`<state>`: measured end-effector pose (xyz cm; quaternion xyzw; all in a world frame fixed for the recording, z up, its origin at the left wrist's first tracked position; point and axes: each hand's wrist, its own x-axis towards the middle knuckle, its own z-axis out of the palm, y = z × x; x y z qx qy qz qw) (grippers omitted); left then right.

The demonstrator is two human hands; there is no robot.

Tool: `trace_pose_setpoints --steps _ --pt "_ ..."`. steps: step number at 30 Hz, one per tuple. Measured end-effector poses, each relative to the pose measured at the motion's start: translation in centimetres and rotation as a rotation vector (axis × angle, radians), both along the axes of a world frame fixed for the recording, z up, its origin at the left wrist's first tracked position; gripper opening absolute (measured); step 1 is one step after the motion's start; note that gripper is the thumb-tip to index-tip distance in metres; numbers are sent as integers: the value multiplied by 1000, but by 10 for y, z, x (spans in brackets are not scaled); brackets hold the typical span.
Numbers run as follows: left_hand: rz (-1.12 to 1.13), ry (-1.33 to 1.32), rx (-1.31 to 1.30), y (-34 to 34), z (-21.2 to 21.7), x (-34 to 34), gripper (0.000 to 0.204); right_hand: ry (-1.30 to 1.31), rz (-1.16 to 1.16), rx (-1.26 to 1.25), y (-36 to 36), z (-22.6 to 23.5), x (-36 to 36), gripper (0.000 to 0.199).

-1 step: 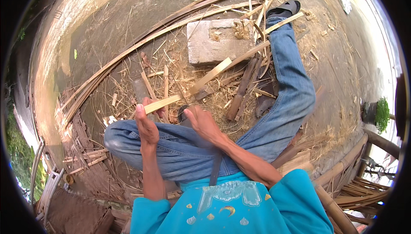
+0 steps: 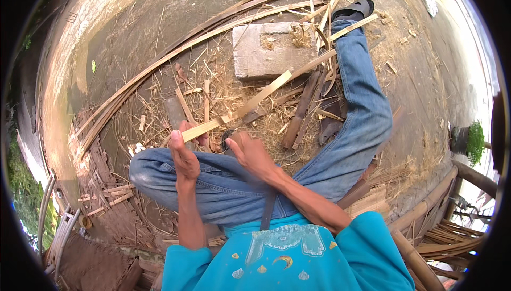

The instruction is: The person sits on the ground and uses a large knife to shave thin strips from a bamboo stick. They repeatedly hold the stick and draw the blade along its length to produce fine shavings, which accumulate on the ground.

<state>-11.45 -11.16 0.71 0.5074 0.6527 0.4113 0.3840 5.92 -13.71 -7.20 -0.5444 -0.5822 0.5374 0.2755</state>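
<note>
A pale flat bamboo strip (image 2: 264, 93) slants up and away to the right across my lap. Its near end is gripped between the thumb and fingers of my left hand (image 2: 185, 150), above my bent left knee. My right hand (image 2: 253, 155) is closed low beside the strip, around what looks like the handle of a knife. The thin dark blade (image 2: 213, 107) rises up and left from that hand and crosses the strip near its middle. Most of the handle is hidden by my fingers. A dark narrow band (image 2: 269, 208) lies over my lap; I cannot tell whether it belongs to the knife.
Beyond my legs lies a pale concrete block (image 2: 250, 57) with a hollow. Long bamboo strips (image 2: 175, 51) curve across the ground to its left. Shavings, offcuts and dark wood pieces (image 2: 304, 110) litter the ground between my legs. Bamboo poles (image 2: 426, 200) stand at the right.
The knife blade has shifted slightly left along the strip, toward my left hand. The strip's far end has moved a little to the right.
</note>
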Motion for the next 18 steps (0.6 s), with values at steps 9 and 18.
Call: trace_pose_setpoints --steps 9,18 --pt "-38 -10 -5 1 2 6 74 -132 -29 -139 14 -78 30 47" --pt "-26 -29 -9 4 0 1 77 -147 128 -69 15 -10 26 45"
